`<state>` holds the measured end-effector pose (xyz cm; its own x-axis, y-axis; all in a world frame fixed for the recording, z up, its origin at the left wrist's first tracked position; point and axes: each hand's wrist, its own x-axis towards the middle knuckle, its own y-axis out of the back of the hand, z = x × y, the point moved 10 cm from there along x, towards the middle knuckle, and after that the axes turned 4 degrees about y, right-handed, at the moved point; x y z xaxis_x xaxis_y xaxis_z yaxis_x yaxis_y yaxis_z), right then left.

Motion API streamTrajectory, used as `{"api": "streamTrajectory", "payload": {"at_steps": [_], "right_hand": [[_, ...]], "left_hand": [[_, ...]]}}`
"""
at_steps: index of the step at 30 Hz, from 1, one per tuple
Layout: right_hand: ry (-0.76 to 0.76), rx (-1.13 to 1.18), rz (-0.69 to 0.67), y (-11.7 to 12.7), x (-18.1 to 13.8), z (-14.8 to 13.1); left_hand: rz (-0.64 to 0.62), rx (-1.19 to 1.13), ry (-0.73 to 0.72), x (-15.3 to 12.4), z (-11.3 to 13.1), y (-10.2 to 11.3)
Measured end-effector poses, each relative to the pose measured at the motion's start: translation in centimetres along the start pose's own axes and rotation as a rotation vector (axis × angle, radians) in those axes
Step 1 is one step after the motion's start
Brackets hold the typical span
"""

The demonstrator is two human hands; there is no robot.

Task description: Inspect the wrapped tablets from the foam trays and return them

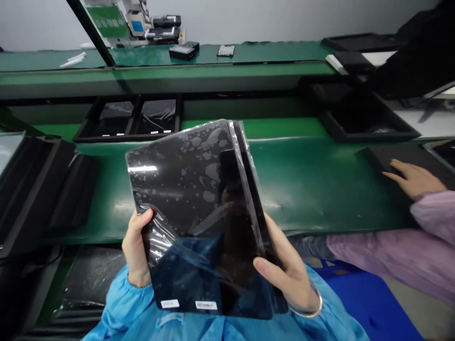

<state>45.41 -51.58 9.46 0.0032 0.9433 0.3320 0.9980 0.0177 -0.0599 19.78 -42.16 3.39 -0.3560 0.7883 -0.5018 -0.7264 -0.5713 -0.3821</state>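
A glossy black screen panel (185,203) in clear protective film is held up in front of me, tilted. Bubbles and creases show in the film, and two small white labels sit along the lower edge. Another dark panel (254,175) lies behind it, its edge showing on the right. My left hand (137,248) is closed on the left edge, thumb on the front. My right hand (289,267), with a bangle at the wrist, is closed round the right edges of both panels, thumb on the front. The fingers behind the panels are hidden.
A black tray (137,116) with film-covered panels stands beyond the green bench (305,184). Black trays (39,189) are stacked at left, with wrapped panels (94,274) below. At right, a co-worker's hand (417,177) rests by a dark tray (386,163). A blue stool (362,298) stands below.
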Motion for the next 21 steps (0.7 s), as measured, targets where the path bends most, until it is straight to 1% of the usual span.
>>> {"api": "streamTrajectory", "payload": {"at_steps": [4,8,11,13,15,17,20,21], "right_hand": [[-0.001,0.025,0.005,0.2,-0.1,-0.4],[0.012,0.008,0.001,0.3,-0.2,-0.8],[-0.006,0.020,-0.005,0.3,-0.2,-0.9],[-0.018,0.038,-0.001,0.3,-0.1,-1.0],[-0.023,0.044,0.004,0.3,0.0,-0.9],[-0.023,0.040,0.005,0.3,0.1,-0.9],[-0.031,0.054,-0.002,0.1,0.1,-0.7],[-0.035,0.063,-0.004,0.1,0.1,-0.7]], "left_hand": [[0.026,0.004,0.066,-1.2,0.4,-0.4],[0.043,0.050,0.016,-1.3,1.0,-0.6],[0.026,0.070,0.049,-1.3,0.5,-0.9],[0.048,0.091,0.073,-1.3,0.3,-0.7],[0.110,0.144,0.043,-1.3,0.7,-0.2],[0.162,0.213,-0.039,-1.2,1.7,0.3],[0.193,0.303,-0.132,-1.0,2.6,0.7],[0.186,0.317,-0.134,-0.9,2.5,0.7]]}}
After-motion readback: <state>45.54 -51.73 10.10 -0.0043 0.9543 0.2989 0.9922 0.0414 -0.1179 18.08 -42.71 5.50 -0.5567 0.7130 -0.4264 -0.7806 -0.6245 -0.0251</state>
